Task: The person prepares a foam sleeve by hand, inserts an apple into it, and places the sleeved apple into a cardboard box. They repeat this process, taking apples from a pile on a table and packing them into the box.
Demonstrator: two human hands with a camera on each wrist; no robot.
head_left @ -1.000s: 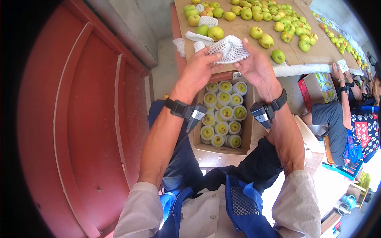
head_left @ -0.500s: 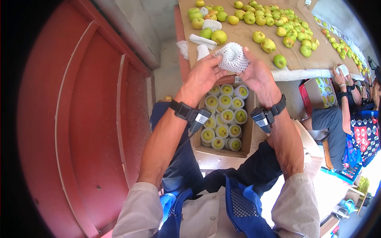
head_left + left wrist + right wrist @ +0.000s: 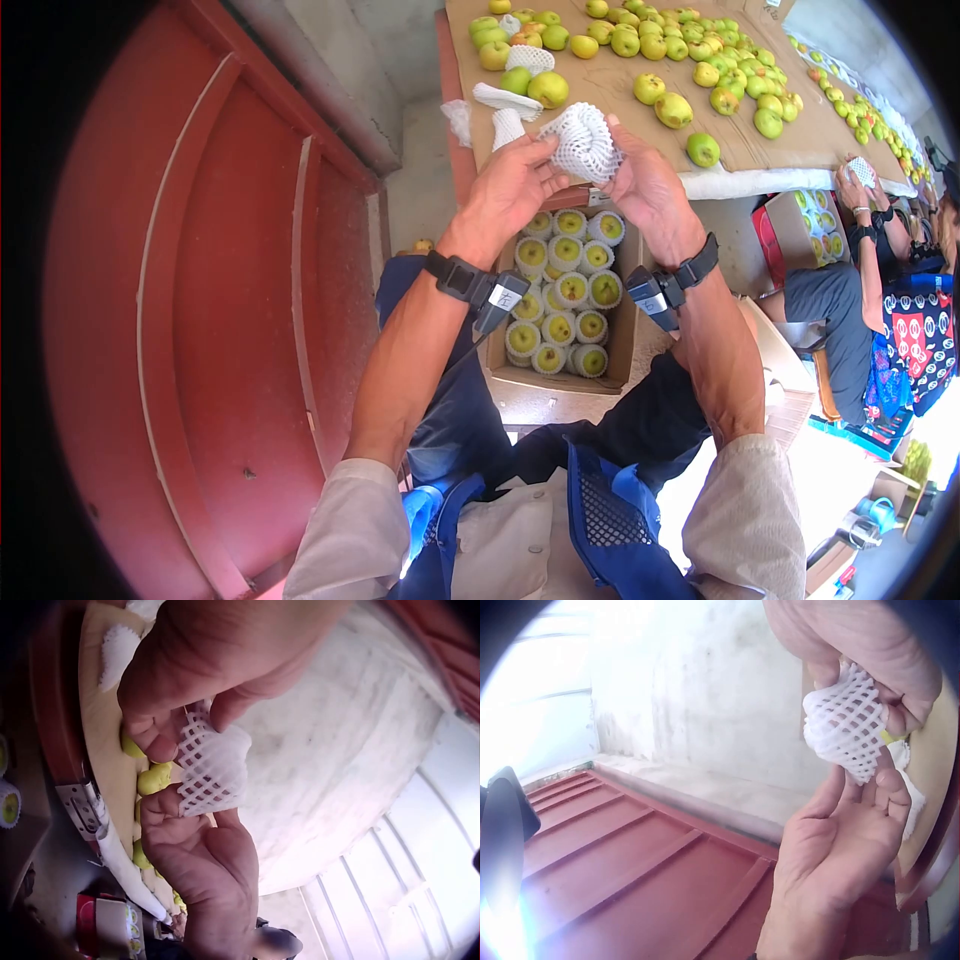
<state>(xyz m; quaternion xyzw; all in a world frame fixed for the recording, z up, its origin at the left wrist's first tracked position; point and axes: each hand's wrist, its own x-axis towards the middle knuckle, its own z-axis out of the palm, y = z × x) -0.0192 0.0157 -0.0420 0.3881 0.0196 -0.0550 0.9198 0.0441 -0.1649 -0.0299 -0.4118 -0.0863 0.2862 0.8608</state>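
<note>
Between both hands, over the table's near edge, is a white foam net, its mesh spread and its middle folded inward in the head view. My left hand pinches its left side with thumb and fingers. The other side is pinched by my right hand. In the left wrist view the net stretches from the left hand above to the right hand below. The right wrist view shows the net gripped at its rim; no apple is visible inside.
Below the hands stands a carton of apples in foam nets. Loose apples and more nets lie on the cardboard-covered table. A red metal door is at the left. Another person sits at the right.
Compared with a second ago, the net is rounder and more opened up, its folded middle turned toward the head camera. Both hands have shifted slightly and still hold it.
</note>
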